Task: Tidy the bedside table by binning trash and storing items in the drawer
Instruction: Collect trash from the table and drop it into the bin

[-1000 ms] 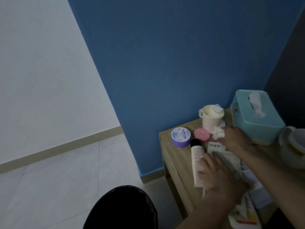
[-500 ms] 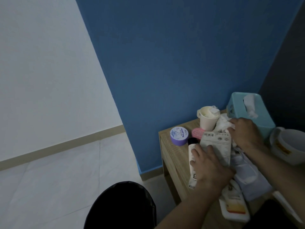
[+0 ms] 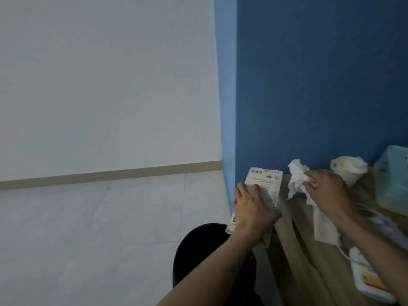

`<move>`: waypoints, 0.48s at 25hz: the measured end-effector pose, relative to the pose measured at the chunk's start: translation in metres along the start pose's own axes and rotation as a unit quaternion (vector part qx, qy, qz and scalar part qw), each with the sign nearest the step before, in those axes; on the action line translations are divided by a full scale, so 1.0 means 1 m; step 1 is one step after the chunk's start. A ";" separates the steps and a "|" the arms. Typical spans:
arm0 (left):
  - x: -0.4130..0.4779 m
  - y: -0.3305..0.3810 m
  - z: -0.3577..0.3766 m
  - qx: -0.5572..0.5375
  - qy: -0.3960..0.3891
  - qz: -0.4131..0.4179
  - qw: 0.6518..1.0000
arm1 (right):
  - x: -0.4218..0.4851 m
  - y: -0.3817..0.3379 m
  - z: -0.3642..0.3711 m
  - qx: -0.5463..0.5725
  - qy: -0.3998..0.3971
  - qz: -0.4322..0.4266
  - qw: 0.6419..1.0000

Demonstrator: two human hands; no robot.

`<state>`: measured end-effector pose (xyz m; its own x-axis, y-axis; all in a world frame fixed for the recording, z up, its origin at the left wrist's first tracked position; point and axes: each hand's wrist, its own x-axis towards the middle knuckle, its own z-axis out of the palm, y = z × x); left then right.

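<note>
Lower right of frame: wooden bedside table (image 3: 295, 246) against blue wall (image 3: 309, 85), with a cream cup (image 3: 348, 171) and teal tissue box (image 3: 393, 180) at right edge, a white tube (image 3: 324, 226) lying mid-top, and an orange-printed packet (image 3: 366, 281) toward the bottom right corner. Left of table edge, left hand (image 3: 254, 210) clamped on a white printed packet (image 3: 265, 186), raised above the black bin (image 3: 198, 250) at bottom centre. Right of it, right hand (image 3: 326, 193) with fingers closed on crumpled white tissue (image 3: 297, 180), lifted over table's back edge; edges blurred.
</note>
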<state>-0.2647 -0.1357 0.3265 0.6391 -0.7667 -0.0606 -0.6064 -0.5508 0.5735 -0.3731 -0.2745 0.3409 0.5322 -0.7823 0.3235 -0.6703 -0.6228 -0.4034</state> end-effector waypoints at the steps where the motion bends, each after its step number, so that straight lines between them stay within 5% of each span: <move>1: -0.005 -0.020 -0.007 0.004 0.001 -0.014 1.000 | -0.008 -0.019 0.016 0.012 -0.025 -0.010 1.000; 12: -0.072 -0.244 0.056 0.048 -0.142 -0.223 0.963 | -0.150 -0.096 0.229 0.048 -0.344 0.003 0.938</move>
<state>-0.1893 0.0350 0.1449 0.6993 -0.4988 -0.5121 -0.3509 -0.8636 0.3620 -0.2700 -0.0973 0.1350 0.7589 -0.5813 -0.2934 -0.6415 -0.5901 -0.4902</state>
